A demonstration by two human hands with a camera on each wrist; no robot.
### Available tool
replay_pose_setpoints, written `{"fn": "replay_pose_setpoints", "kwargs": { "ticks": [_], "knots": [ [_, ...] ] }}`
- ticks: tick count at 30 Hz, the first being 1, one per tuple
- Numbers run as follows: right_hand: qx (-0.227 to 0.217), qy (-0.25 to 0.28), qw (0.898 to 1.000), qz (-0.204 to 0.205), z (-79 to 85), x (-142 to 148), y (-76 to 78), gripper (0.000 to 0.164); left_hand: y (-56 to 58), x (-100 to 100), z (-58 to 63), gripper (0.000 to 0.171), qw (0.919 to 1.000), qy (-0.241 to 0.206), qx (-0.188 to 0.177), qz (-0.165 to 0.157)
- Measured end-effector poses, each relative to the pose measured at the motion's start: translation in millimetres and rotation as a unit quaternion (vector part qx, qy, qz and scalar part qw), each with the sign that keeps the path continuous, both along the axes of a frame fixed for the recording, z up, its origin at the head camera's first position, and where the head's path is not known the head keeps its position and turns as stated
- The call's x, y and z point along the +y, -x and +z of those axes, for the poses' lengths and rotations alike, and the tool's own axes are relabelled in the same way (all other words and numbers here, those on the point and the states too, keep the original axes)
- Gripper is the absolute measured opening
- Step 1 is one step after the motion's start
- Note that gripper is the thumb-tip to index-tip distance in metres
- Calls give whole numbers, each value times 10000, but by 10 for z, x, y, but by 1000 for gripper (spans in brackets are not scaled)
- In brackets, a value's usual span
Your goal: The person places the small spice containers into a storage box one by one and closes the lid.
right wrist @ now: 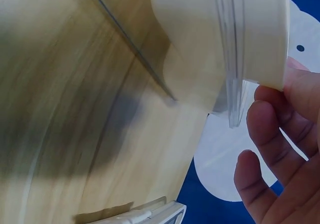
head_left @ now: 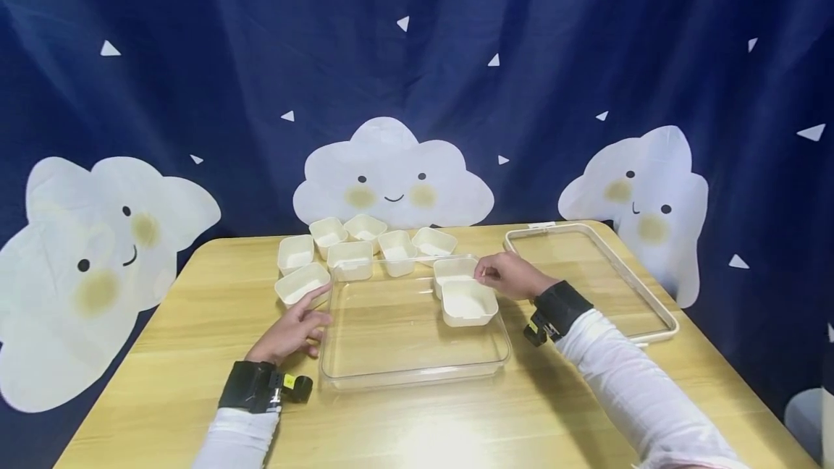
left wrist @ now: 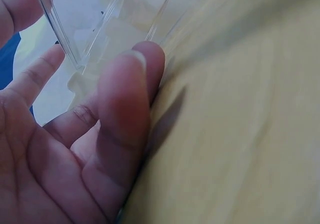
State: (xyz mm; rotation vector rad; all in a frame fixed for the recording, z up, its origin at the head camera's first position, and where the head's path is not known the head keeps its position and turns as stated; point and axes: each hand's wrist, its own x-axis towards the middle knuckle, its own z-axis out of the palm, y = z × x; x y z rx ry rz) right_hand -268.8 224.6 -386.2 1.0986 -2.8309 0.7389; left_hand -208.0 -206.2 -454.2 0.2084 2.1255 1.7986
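A clear rectangular box [head_left: 391, 375] stands on the table. My right hand [head_left: 511, 275] is above its right side and pinches the rim of a small cream cup [head_left: 469, 306] between thumb and fingers. In the right wrist view the thumb lies along that cup's edge [right wrist: 265, 38]. Just behind it, another cream cup [head_left: 449, 268] sits in the box's back right corner. My left hand [head_left: 289, 331] rests against the box's left wall, its fingers extended. In the left wrist view, fingers [left wrist: 125, 93] lie along the clear side, close to the tabletop.
Several more cream cups [head_left: 350, 259] stand loosely grouped behind and left of the box. A clear lid with a white frame [head_left: 641, 281] lies flat at the right. Past the table's back edge hangs a dark blue curtain [head_left: 260, 56] with cloud prints.
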Motion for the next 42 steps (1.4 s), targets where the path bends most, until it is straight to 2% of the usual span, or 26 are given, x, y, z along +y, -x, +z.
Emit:
{"fn": "replay_pose_setpoints", "kwargs": {
  "ticks": [6,13,26,33,42],
  "knots": [
    [-69,-27,9999,-81,-10,13,-24,4,19,24,-25,69,10000,-16,-37,7],
    [-73,105,9999,106,-53,9,-10,7,21,10,-43,69,10000,-16,-90,-33],
    [199,86,9995,225,-108,-33,11,4,0,-22,2,69,10000,43,-26,24],
    [349,-28,9994,71,-96,-60,11,5,7,-26,13,69,10000,48,-11,30],
    [441,-104,9989,-124,-113,-68,1,7,31,-5,-29,69,10000,-38,-17,-12]
  ]
}}
